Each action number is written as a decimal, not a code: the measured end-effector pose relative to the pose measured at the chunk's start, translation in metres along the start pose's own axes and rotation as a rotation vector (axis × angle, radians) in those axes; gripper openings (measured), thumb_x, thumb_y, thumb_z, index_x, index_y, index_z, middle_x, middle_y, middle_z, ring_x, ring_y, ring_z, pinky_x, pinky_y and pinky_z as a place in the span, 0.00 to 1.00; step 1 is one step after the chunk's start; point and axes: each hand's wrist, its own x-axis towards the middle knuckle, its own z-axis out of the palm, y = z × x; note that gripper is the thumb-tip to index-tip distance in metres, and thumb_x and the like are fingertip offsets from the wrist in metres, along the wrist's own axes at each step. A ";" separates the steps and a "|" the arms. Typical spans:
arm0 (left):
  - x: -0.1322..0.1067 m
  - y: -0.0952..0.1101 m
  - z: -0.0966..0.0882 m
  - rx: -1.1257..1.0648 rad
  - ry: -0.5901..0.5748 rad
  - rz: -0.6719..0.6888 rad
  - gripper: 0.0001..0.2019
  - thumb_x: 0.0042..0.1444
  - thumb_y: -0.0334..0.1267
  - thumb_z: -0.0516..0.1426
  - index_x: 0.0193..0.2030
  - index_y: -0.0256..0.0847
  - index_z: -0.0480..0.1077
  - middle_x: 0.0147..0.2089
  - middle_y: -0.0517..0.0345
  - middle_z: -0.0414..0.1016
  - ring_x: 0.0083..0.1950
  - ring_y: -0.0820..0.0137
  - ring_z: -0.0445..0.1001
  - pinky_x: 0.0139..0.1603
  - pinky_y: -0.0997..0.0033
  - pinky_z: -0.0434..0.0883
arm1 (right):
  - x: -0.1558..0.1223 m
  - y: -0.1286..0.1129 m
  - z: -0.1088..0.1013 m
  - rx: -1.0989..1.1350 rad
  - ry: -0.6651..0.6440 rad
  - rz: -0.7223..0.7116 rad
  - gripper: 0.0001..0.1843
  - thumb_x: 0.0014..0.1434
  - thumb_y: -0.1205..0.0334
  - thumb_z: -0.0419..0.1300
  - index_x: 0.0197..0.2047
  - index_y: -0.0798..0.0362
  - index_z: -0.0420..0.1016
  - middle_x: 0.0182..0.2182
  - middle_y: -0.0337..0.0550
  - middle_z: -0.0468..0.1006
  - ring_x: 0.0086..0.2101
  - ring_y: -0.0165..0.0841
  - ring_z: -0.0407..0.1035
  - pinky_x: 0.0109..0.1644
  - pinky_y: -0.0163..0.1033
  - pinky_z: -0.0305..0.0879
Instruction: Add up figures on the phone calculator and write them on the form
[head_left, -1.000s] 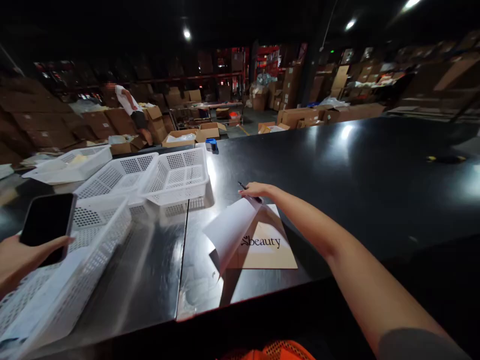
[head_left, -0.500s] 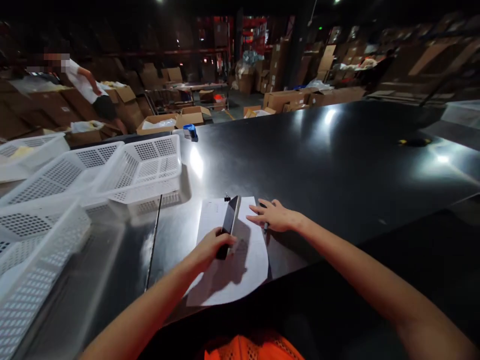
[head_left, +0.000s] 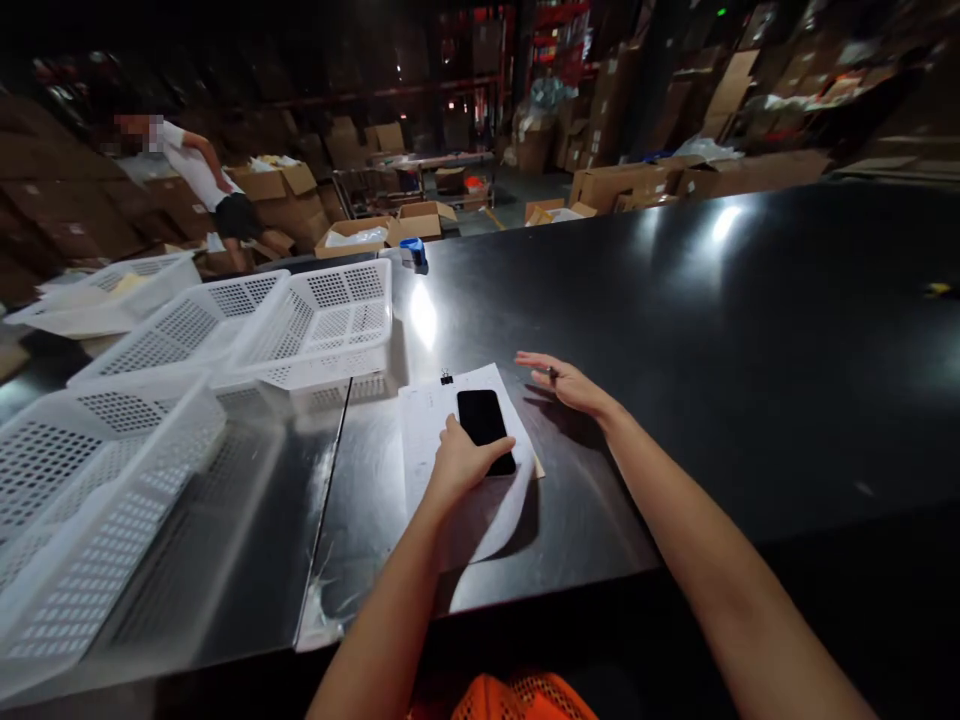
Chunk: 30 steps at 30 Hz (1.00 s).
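Observation:
My left hand (head_left: 463,462) is closed on a smartphone (head_left: 480,415), thumb across its dark screen. The phone lies flat or nearly flat over a stack of white papers (head_left: 424,450) with a black binder clip (head_left: 447,377) at the top edge. The lower right corner of the top sheet curls up. To the right of the papers, my right hand (head_left: 566,385) hovers just above the metal table, its fingers stretched toward the left. A small dark pen (head_left: 553,372) shows between those fingers, most of it hidden.
White perforated plastic baskets (head_left: 330,350) stand on the left of the dark metal table (head_left: 637,300). A blue tape roll or dispenser (head_left: 413,254) sits near the far edge. Beyond are open cardboard boxes (head_left: 420,222) and a person (head_left: 199,165) in a white shirt.
My left hand has tipped the phone from nearly upright to flat over the papers. My right hand has lifted off the papers' edge and moved away, the pen going with it. The view has swung left.

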 end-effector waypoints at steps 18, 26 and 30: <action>-0.094 -0.042 0.075 0.709 0.114 1.038 0.41 0.61 0.68 0.45 0.66 0.34 0.67 0.68 0.30 0.59 0.72 0.32 0.49 0.66 0.28 0.45 | -0.049 0.009 0.003 -0.678 0.141 0.252 0.26 0.66 0.68 0.49 0.64 0.51 0.71 0.55 0.57 0.73 0.53 0.48 0.69 0.59 0.57 0.66; -0.098 -0.039 0.088 0.721 0.156 1.052 0.50 0.35 0.64 0.69 0.61 0.31 0.71 0.64 0.27 0.66 0.74 0.37 0.43 0.71 0.33 0.37 | -0.054 -0.029 0.054 -0.717 0.108 -0.360 0.22 0.69 0.44 0.50 0.61 0.37 0.73 0.70 0.45 0.54 0.65 0.50 0.48 0.63 0.62 0.49; -0.101 -0.044 0.097 0.714 0.199 1.030 0.52 0.31 0.63 0.71 0.61 0.31 0.71 0.63 0.27 0.66 0.72 0.40 0.48 0.70 0.39 0.41 | -0.057 -0.030 0.069 -0.663 -0.046 -0.340 0.22 0.72 0.46 0.45 0.56 0.37 0.76 0.70 0.39 0.56 0.66 0.49 0.45 0.62 0.63 0.42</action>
